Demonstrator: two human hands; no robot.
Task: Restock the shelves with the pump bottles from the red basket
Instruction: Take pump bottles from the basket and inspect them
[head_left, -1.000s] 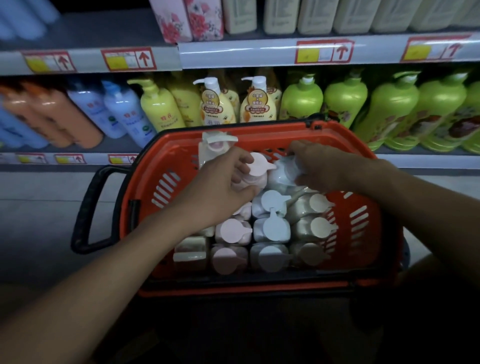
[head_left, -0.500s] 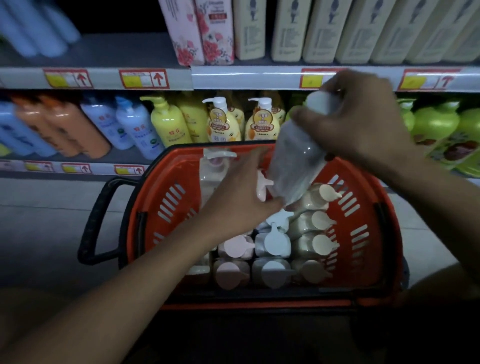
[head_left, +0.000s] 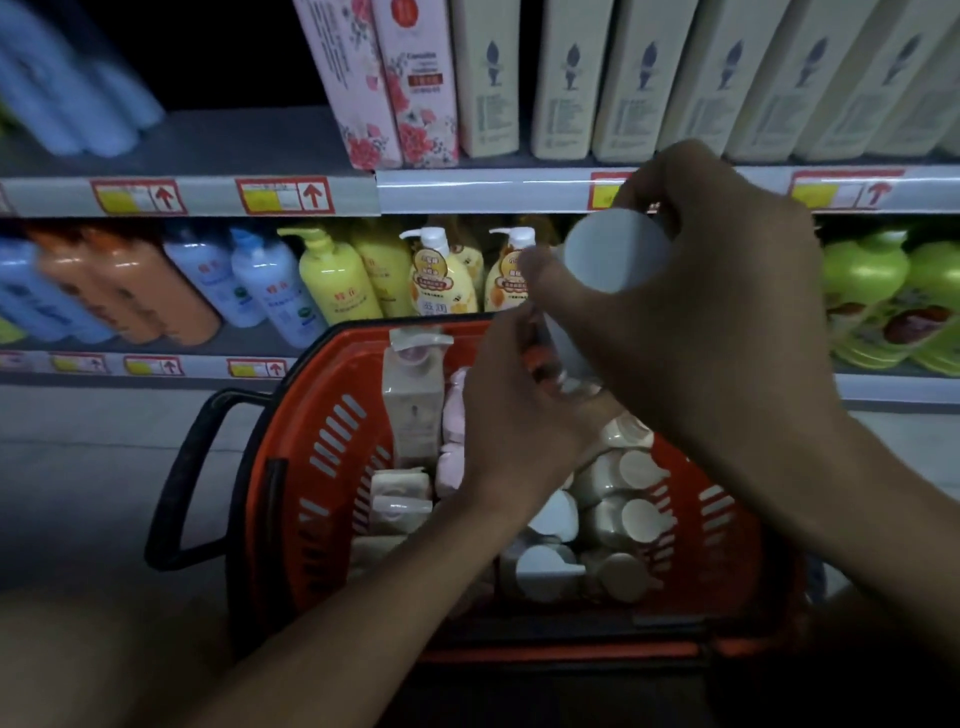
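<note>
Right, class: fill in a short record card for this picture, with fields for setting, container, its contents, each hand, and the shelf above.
setting: shop aisle, dim light
container: red basket, black handle at its left
contents: pump bottles, many, tops showing
right hand: grips a white bottle, raised above the basket
left hand: touches that bottle's lower end; grip unclear
upper shelf: cream cartons and floral pink cartons

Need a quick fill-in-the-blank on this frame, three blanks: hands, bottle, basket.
1. The right hand grips a white ____.
2. The pump bottles stand in a basket coloured ____.
3. The left hand hovers over the ____.

Missing words: bottle; red; basket
</note>
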